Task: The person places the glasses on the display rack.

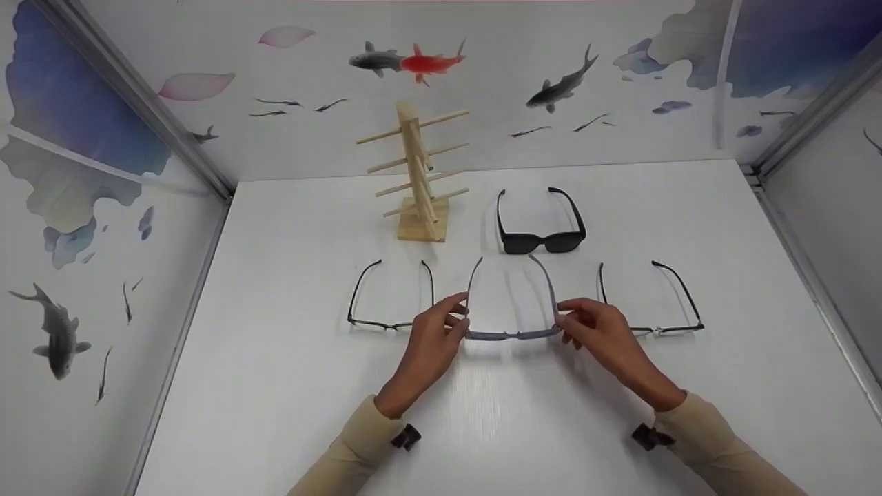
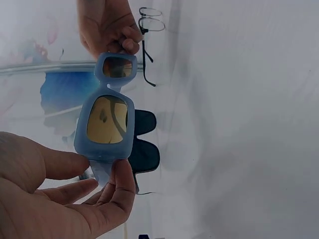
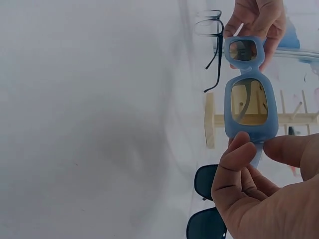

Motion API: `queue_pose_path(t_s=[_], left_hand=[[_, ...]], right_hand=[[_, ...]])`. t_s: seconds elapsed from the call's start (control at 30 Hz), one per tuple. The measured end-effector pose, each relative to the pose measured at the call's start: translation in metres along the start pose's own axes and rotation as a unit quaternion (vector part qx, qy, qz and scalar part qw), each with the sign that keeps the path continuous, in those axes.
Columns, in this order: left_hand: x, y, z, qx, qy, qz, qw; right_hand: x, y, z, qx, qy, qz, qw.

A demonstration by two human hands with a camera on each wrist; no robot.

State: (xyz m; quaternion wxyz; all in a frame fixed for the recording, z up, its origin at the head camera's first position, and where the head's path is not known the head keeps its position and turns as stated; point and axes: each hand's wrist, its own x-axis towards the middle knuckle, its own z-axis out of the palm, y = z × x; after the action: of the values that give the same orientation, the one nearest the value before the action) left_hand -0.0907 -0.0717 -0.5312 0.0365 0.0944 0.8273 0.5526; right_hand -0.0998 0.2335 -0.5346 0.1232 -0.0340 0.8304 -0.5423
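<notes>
Between both hands is a pair of light blue sunglasses with tinted lenses, its temples unfolded and pointing away from the person. My left hand pinches the left temple near its hinge. On the other side my right hand pinches the right temple the same way. The wrist views show the thick blue frame and its brownish lenses raised over the white table. Thin black-framed eyeglasses lie just left of the left hand. Another such pair of eyeglasses lies beside the right hand, partly hidden by it.
A wooden eyewear rack with several pegs stands at the back of the white table. Black sunglasses lie right of it with temples open. Walls printed with fish enclose the table at the back and sides.
</notes>
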Motion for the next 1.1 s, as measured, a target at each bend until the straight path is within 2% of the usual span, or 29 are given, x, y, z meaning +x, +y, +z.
queue_pose_path(t_s=[0.37,0.67,1.1], left_hand=[[0.0,0.006,-0.015,-0.033,0.001,-0.012,0.9994],[0.001,0.008,-0.025,-0.023,0.024,-0.018,0.9993],[0.001,0.007,-0.041,-0.069,0.06,-0.031,0.9953]], right_hand=[[0.01,-0.012,0.001,0.008,-0.008,0.009,0.9999],[0.021,-0.023,0.003,0.018,-0.016,0.004,0.9997],[0.039,-0.041,0.012,0.033,-0.025,-0.024,0.9988]])
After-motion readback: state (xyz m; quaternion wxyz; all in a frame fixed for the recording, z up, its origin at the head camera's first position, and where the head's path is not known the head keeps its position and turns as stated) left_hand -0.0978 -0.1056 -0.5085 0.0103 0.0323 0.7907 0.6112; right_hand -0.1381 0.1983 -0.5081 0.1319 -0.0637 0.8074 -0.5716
